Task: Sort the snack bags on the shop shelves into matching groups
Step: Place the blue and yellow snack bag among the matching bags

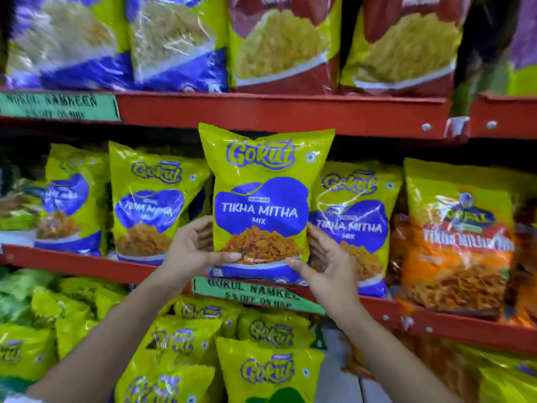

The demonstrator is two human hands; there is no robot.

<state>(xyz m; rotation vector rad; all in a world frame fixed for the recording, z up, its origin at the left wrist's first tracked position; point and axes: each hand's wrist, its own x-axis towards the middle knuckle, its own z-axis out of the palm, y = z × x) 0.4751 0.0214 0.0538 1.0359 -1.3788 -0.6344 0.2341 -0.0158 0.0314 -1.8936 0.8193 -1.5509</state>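
A lime-green and blue Gokul Tikha Mitha Mix bag [263, 181] is held upright in front of the middle shelf. My left hand [193, 247] grips its lower left edge, thumb on the front. My right hand [325, 261] grips the lower right corner. Matching Tikha Mitha bags stand on the middle shelf to the left [151, 205] and right [357, 225] of the held bag. An orange Gopal Tikha Mitha bag [456, 239] stands further right.
Red metal shelf edges [276, 112] run across the view. The top shelf holds blue bags [116, 42] and red-and-green bags [290, 45]. Several green Gokul bags [267, 370] fill the lower shelf. A green price label [250, 292] hangs below the held bag.
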